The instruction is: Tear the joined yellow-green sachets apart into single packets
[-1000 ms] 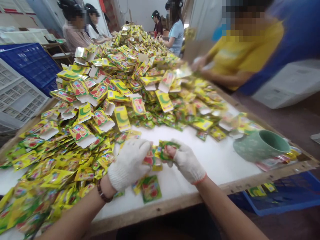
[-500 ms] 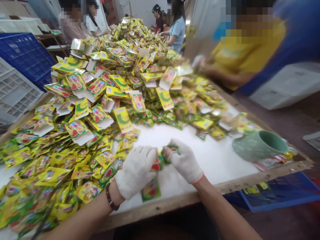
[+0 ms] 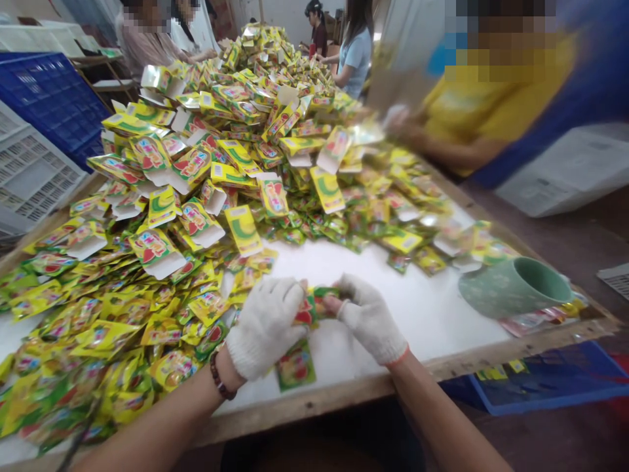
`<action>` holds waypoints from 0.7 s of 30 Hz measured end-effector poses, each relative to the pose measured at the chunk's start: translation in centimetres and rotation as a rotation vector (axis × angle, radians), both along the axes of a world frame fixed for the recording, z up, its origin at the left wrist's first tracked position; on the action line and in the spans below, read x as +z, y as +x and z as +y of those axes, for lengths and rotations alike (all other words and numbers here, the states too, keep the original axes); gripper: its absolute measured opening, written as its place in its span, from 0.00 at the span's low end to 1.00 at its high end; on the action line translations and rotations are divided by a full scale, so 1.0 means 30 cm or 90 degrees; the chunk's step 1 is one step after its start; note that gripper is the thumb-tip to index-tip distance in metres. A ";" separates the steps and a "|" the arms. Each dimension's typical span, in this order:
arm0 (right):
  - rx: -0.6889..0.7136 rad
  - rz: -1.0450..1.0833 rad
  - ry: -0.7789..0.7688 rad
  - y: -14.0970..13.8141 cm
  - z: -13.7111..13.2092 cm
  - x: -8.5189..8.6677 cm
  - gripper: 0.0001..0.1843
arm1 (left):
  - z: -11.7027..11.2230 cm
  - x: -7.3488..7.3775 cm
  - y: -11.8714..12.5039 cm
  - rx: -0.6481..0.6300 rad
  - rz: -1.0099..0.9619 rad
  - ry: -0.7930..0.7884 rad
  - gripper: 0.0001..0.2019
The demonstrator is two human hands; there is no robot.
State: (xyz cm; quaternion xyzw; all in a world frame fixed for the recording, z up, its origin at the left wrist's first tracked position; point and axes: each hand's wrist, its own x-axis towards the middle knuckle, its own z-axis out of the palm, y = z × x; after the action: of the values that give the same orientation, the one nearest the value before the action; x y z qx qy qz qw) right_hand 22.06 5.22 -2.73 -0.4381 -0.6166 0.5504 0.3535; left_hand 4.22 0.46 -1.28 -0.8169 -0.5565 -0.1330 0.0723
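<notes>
Left hand [image 3: 268, 328] grips box [image 3: 305, 311], right hand [image 3: 369, 318] packet [image 3: 324, 294] — long axis crosswise, pointing left.

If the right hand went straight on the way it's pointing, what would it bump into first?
The right hand would probably meet the colourful packaging between the hands, then the left hand; exact depth is hard to tell.

Diffuse light, blurry right side

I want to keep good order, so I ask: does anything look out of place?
Perhaps the green cup near the right corner of the table: it looks odd among boxes and packets. I cannot tell whether it tilts.
</notes>
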 end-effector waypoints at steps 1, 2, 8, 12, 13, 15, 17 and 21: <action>-0.007 0.008 -0.014 -0.002 -0.001 -0.005 0.07 | -0.001 0.000 0.002 -0.012 0.012 0.004 0.25; -0.005 0.018 -0.024 -0.006 -0.003 -0.006 0.06 | -0.002 -0.001 0.004 -0.018 0.021 0.009 0.24; -0.050 0.033 -0.029 -0.009 -0.013 0.031 0.12 | 0.001 -0.003 -0.006 0.043 0.021 0.022 0.25; 0.033 0.081 -0.116 -0.009 -0.044 0.046 0.21 | 0.004 0.003 -0.010 0.063 0.011 0.026 0.23; 0.082 0.102 -0.142 -0.014 -0.054 0.047 0.24 | 0.002 0.003 -0.008 0.053 0.003 0.025 0.23; 0.176 0.125 -0.170 -0.026 -0.065 0.050 0.25 | -0.002 0.002 -0.002 0.025 -0.018 0.029 0.23; 0.240 0.109 -0.167 -0.034 -0.058 0.056 0.20 | -0.007 0.001 0.004 0.010 -0.056 0.044 0.23; 0.232 0.024 -0.068 -0.014 -0.016 0.069 0.10 | -0.009 0.000 0.014 -0.014 -0.291 -0.041 0.22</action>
State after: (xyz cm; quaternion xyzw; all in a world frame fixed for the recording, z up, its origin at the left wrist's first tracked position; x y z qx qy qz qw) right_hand 21.63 4.74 -0.67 -0.3269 -0.6491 0.6451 0.2358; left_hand 4.65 0.18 -1.28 -0.7734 -0.5536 -0.2975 -0.0832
